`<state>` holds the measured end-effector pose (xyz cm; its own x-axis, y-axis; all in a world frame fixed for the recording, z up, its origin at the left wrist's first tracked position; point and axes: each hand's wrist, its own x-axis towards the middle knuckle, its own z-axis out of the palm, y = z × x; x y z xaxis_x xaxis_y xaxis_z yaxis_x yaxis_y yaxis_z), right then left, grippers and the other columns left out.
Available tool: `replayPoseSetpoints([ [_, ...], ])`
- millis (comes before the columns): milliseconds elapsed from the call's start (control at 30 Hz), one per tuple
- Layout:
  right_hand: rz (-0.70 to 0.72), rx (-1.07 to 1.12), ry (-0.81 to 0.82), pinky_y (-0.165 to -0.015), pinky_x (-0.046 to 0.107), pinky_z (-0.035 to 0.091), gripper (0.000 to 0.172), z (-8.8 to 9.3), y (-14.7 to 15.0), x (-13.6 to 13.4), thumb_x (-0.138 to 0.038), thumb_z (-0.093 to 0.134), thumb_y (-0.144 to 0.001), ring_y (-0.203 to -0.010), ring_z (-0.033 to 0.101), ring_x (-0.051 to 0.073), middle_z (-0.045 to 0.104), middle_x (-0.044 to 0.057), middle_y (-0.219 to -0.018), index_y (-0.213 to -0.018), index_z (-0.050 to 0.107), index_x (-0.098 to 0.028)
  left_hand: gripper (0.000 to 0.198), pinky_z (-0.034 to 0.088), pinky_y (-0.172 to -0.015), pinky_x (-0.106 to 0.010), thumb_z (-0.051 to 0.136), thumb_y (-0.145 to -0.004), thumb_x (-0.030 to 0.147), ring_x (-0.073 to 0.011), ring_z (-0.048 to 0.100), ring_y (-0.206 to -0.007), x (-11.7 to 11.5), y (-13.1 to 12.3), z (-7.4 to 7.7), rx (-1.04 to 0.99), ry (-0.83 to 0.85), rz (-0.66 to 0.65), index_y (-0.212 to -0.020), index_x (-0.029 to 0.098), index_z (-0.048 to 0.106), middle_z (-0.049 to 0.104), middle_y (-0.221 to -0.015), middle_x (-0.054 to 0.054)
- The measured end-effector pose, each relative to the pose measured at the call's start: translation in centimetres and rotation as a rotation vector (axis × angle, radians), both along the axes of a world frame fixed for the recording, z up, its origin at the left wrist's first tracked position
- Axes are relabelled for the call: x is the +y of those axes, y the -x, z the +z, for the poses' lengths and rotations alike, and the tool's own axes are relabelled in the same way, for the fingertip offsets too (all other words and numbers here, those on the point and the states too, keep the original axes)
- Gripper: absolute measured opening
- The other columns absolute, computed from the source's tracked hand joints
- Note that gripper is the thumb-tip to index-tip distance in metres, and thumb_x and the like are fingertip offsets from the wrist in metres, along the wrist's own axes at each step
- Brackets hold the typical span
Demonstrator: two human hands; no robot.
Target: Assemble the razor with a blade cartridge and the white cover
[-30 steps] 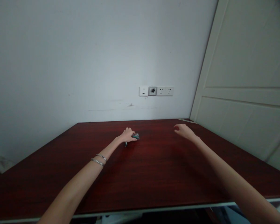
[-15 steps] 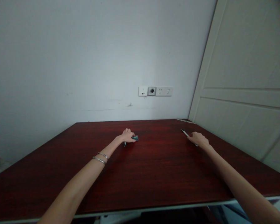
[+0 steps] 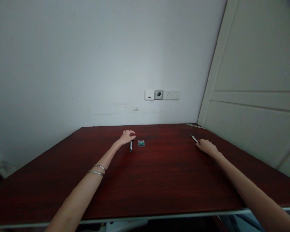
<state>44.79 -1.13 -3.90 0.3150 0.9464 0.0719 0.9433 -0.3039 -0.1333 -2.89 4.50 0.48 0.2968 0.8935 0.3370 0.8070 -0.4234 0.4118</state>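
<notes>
A small clear case with teal contents (image 3: 141, 143) lies flat near the middle of the table. Just left of it is a slim white and dark object (image 3: 131, 147), lying lengthwise toward me. My left hand (image 3: 127, 137) hovers above and beside that slim object, thumb and fingers apart, holding nothing. On the right, my right hand (image 3: 206, 146) rests on the table with its fingers closed round a thin whitish stick-like object with a dark tip (image 3: 194, 138); the object's near end is hidden under the hand.
The dark red table (image 3: 159, 180) meets a white wall with a row of sockets (image 3: 171, 94). A pale panelled door (image 3: 251, 96) stands along the right side. A thin flat strip (image 3: 195, 126) lies at the back right corner.
My left hand has let go of the clear case and moved left and slightly up, its fingers now apart. The right hand keeps its hold on the thin object.
</notes>
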Motion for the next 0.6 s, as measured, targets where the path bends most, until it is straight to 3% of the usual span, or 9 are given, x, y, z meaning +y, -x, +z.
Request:
replayPoseSetpoints([
  [133,0.049,-0.023,-0.021,-0.068,0.034,0.045,0.034,-0.4,-0.2,0.0,-0.034,0.042,-0.081,-0.086,0.062,0.028,0.062,0.019,-0.097,-0.091,0.064,-0.010,0.027,0.044,-0.084,-0.027,0.053,-0.072,0.025,-0.0184,0.061,-0.088,0.2,2.2,-0.7,-0.165,0.028,0.069,-0.092,0.013,0.067,0.068,-0.093,-0.007],
  [300,0.075,-0.018,-0.069,-0.069,0.031,0.044,0.034,-0.1,1.4,0.3,-0.033,0.041,-0.082,-0.085,0.063,0.027,0.063,0.020,-0.093,-0.088,0.064,-0.008,0.023,0.045,-0.081,-0.025,0.053,-0.071,0.021,-0.0175,0.062,-0.085,0.1,3.6,-1.7,-0.211,0.033,0.150,-0.088,0.014,0.068,0.069,-0.091,-0.007],
  [433,0.152,0.011,-0.118,-0.072,0.030,0.043,0.032,1.2,6.3,0.6,-0.030,0.042,-0.082,-0.087,0.062,0.027,0.064,0.021,-0.091,-0.089,0.064,-0.007,0.022,0.045,-0.082,-0.025,0.053,-0.071,0.019,-0.0176,0.062,-0.087,0.0,3.7,-2.1,-0.214,0.047,0.168,-0.086,0.015,0.068,0.069,-0.092,-0.006],
  [600,0.321,0.045,-0.119,-0.074,0.030,0.043,0.030,2.9,15.5,0.3,-0.026,0.041,-0.082,-0.088,0.062,0.026,0.064,0.020,-0.092,-0.092,0.063,-0.008,0.022,0.045,-0.083,-0.025,0.052,-0.071,0.017,-0.0182,0.062,-0.088,-0.5,3.6,-2.4,-0.204,0.063,0.181,-0.085,0.015,0.068,0.069,-0.093,-0.007],
])
